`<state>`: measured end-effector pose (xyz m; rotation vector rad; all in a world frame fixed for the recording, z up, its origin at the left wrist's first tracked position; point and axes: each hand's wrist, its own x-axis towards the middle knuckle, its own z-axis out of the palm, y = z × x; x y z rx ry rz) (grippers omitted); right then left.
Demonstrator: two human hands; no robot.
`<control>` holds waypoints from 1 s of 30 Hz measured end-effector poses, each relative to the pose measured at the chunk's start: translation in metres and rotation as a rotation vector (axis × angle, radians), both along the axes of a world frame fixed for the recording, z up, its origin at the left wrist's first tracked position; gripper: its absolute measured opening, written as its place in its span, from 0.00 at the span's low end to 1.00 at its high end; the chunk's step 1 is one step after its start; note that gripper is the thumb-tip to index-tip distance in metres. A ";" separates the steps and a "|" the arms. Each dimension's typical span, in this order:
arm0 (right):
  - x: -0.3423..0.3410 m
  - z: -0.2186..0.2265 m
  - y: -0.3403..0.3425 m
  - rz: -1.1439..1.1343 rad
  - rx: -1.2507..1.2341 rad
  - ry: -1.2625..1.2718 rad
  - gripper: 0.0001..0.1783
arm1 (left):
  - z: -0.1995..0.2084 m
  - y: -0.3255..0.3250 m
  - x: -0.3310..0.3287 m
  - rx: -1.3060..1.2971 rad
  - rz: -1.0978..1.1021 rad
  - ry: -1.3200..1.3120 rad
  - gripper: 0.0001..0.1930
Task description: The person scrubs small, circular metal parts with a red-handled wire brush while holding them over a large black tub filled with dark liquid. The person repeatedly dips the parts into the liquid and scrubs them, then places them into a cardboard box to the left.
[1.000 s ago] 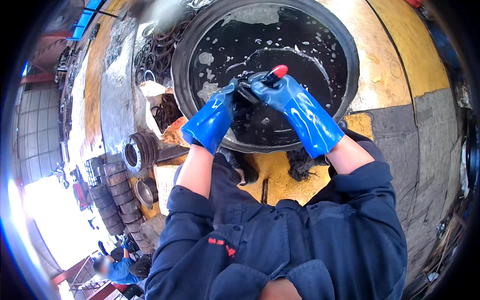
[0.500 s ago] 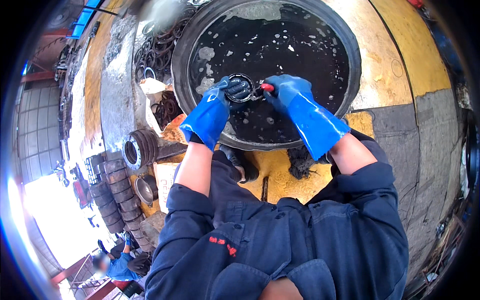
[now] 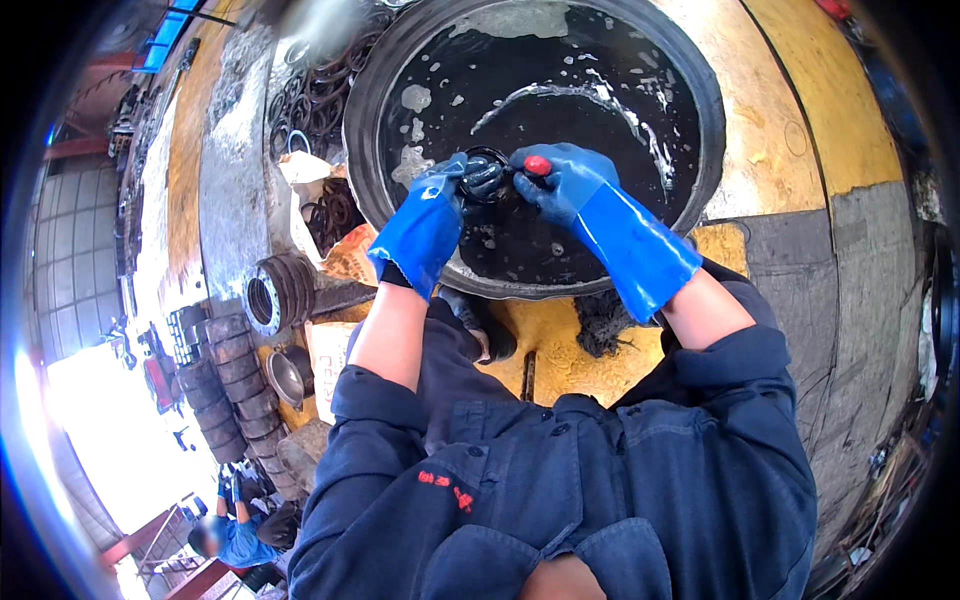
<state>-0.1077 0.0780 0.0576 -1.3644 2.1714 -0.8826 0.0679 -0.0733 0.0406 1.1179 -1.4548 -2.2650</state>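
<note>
My left hand, in a long blue rubber glove, grips a wet dark ring, its gloved fingers showing through the opening. My right hand, gloved the same, is closed around a small tool with a red handle. The tool's working end is hard to make out; it meets the ring's right side. Both hands are over the near half of a wide black tub of dark liquid, where pale foam floats and a bright curved streak crosses the surface.
Many dark rings lie left of the tub, beside an open sack holding more. Nearer are stacked thick rings, a metal bowl and piled dark cylinders. A black rag lies below the tub. Another person sits lower left.
My right hand has shifted slightly left, against the ring, and the red handle has turned. The ring is tilted more. A curved white streak has appeared on the liquid.
</note>
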 end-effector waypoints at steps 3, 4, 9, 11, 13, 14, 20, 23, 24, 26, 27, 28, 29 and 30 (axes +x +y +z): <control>-0.004 -0.019 -0.001 -0.016 -0.176 0.043 0.16 | 0.002 0.003 -0.003 0.036 -0.024 0.007 0.15; -0.004 -0.026 -0.001 -0.039 -0.212 0.035 0.16 | 0.001 0.004 -0.006 0.053 -0.032 0.007 0.15; -0.017 -0.042 -0.003 -0.383 -0.058 -0.438 0.17 | -0.004 0.003 -0.010 0.060 0.027 -0.042 0.15; -0.026 -0.038 -0.007 -0.416 0.161 -0.356 0.18 | -0.006 0.003 -0.009 0.059 0.057 -0.063 0.15; -0.033 -0.007 -0.014 -0.375 0.409 -0.249 0.19 | -0.002 0.006 -0.004 0.058 0.077 -0.069 0.14; -0.033 -0.008 -0.014 -0.338 0.284 -0.344 0.19 | -0.005 0.004 -0.004 0.056 0.062 -0.059 0.15; -0.026 -0.018 -0.020 0.044 -0.316 -0.306 0.17 | -0.007 0.009 0.001 -0.339 -0.177 0.063 0.15; -0.029 -0.013 -0.012 -0.112 -0.021 -0.125 0.18 | 0.006 0.011 -0.003 -0.329 -0.131 0.069 0.14; -0.035 -0.006 -0.013 -0.141 0.195 -0.251 0.20 | 0.015 0.012 -0.006 -0.276 -0.080 0.040 0.15; -0.039 -0.002 -0.012 -0.119 0.274 -0.208 0.20 | 0.015 0.009 -0.006 -0.230 -0.038 0.010 0.15; -0.037 -0.006 -0.013 -0.167 0.186 -0.332 0.19 | 0.009 0.002 -0.003 -0.237 -0.045 0.007 0.15; -0.032 -0.007 -0.008 -0.184 -0.008 -0.519 0.20 | 0.004 -0.002 0.000 -0.244 -0.053 0.005 0.16; -0.031 -0.002 -0.008 -0.182 -0.103 -0.521 0.19 | 0.005 0.002 -0.003 -0.238 -0.033 0.051 0.16; -0.030 0.004 -0.010 -0.180 -0.198 -0.523 0.19 | 0.002 0.002 -0.004 -0.234 -0.047 0.069 0.16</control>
